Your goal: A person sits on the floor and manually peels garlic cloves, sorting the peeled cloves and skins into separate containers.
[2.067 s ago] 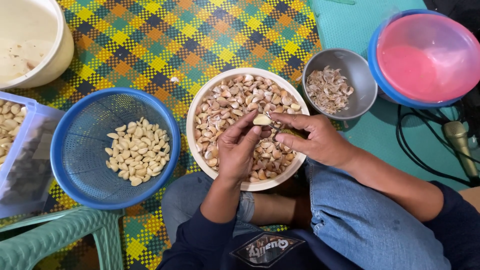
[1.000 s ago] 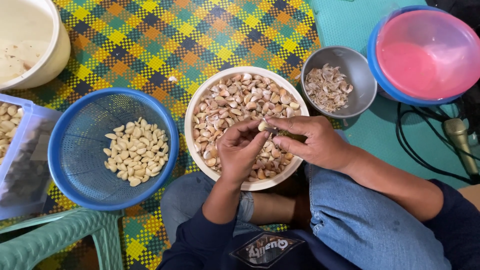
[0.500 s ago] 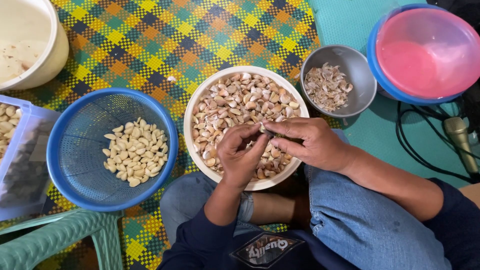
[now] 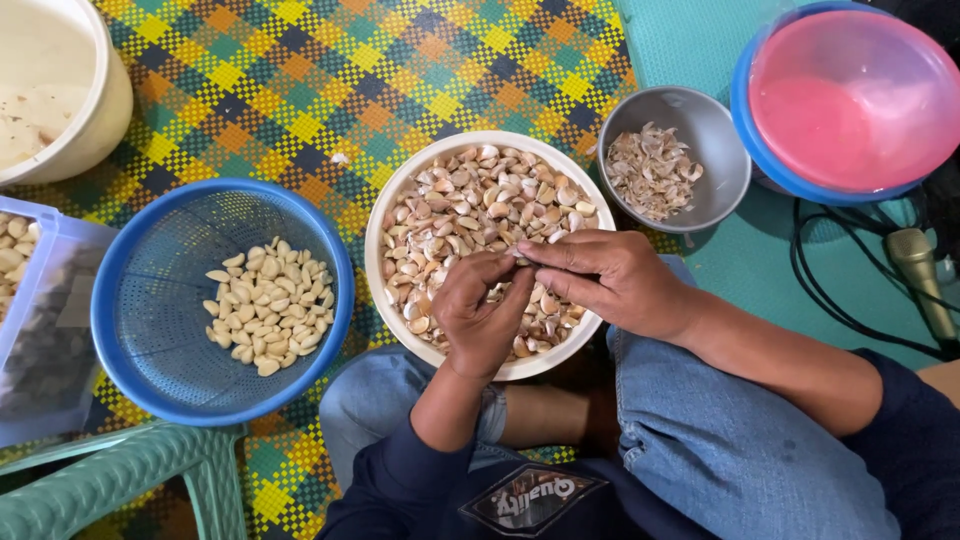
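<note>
Both hands meet over the white bowl (image 4: 385, 215): the right hand (image 4: 605, 280) and the left hand (image 4: 483, 312) pinch one garlic clove (image 4: 520, 256) between their fingertips, just above the heap of unpeeled cloves. The clove itself is almost wholly covered by the fingers, so whether its skin is on or off cannot be told.

By size, one woven plaid mat (image 4: 330, 70) lies under everything, its edges cut off by the frame. One blue colander (image 4: 150, 360) sits left of the white bowl and holds a small pile of peeled cloves (image 4: 268, 305), too many to count surely. One pink basin with a blue rim (image 4: 850, 100) stands at the upper right, partly out of view. One cream tub (image 4: 95, 110) at the upper left is also cut off. One clear plastic box (image 4: 45, 330) at the left edge shows only a few cloves inside. One grey metal bowl (image 4: 715, 140) just beside the white bowl holds papery skins (image 4: 650, 170). One green chair leg (image 4: 120, 480) crosses the lower left corner. One black cable (image 4: 840, 290) loops at the right.
</note>
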